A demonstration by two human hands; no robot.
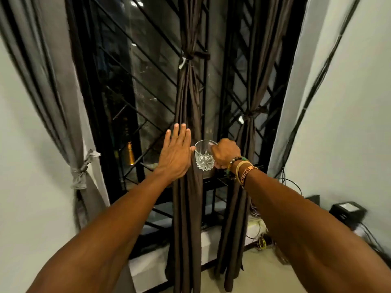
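1. Dark window panes behind a black grille (131,85) are framed by white walls.
2. A tied brown curtain (188,98) is pressed by the left hand (175,153), whose fingers are kept straight.
3. A cut-glass tumbler (204,157) is held before the grille, just beside that curtain, and is wrapped round its side by the right hand (225,153). It is judged rigid, weighty, slick and breakable, and best gripped round the wall.

Clear glass (204,155) (starburst cut), dark brown curtain (188,92), grey curtain (63,85)

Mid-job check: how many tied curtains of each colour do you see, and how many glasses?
brown tied curtains: 2, the middle curtain and the right curtain
grey tied curtain: 1
glass: 1, held by the right hand
Total: 4
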